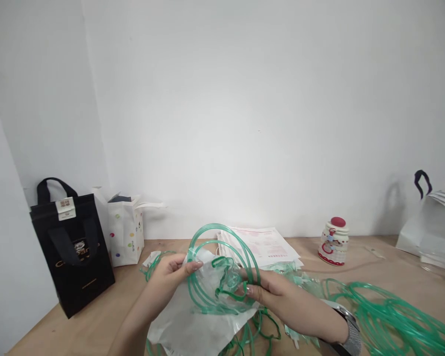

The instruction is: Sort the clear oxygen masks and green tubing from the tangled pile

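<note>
My left hand point(175, 271) pinches the upper edge of a whitish translucent plastic bag point(193, 324), its thumb on the front. My right hand point(266, 288) grips a coil of clear green tubing point(255, 262), fingers behind and thumb in front. Within the loop sits a small clear green mask point(231, 281) with a dark green strap point(222, 288). The coil and mask lie against the front of the bag, which hangs below both hands. Whether the mask is partly inside the bag, I cannot tell.
More green tubing point(396, 311) is heaped at the right. Printed papers point(274, 244) lie behind my hands, near clear green masks point(307, 283). A black gift bag point(77, 257) and white dotted bag point(126, 232) stand left; a decorated jar point(333, 242) and white bag point(426, 222) stand right.
</note>
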### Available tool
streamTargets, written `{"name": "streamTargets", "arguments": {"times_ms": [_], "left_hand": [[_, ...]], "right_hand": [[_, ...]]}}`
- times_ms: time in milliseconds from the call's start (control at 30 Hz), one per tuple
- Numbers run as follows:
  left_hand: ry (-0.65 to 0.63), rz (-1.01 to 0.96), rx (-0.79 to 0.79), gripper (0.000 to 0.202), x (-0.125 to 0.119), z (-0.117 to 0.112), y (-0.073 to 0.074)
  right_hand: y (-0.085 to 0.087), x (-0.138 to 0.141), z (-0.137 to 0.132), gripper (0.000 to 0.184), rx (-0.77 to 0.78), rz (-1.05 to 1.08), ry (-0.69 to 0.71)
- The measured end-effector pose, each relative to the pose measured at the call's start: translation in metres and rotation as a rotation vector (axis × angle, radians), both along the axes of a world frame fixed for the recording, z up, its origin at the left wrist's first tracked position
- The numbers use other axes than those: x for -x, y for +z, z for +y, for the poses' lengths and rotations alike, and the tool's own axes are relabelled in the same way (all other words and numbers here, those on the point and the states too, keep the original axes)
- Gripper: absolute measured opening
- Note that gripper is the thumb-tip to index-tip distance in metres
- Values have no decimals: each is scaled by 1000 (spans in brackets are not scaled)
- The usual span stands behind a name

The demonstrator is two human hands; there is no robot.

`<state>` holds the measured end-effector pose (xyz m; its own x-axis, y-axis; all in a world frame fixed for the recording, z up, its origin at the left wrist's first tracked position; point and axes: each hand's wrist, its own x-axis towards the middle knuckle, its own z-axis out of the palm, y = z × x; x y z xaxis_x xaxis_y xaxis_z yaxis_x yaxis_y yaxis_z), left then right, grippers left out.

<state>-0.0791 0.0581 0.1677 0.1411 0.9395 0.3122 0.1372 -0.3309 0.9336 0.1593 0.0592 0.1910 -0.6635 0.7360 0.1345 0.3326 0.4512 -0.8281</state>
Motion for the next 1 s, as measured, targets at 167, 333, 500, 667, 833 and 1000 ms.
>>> {"name": "streamTargets", "arguments": {"times_ms": [167,333,500,667,833,1000], "left_hand": [[-23,7,7,30,-13,-1,1],[84,-13,-56,39,-7,-4,1],[67,-36,-10,37,9,-1,0],[155,-71,20,37,12,5,-3],[136,-61,-36,38,4,2,-2],[83,-6,-20,43,-9,-3,-1]], "right_hand": [[-6,12,2,19,13,-29,-27],[-24,30,13,27,382,437,22],[-27,33,15,40,309,548,-31],[-12,16,7,29,35,264,-86],[-10,17,5,29,-192,-37,-222],[-22,28,7,26,75,61,-132]]}}
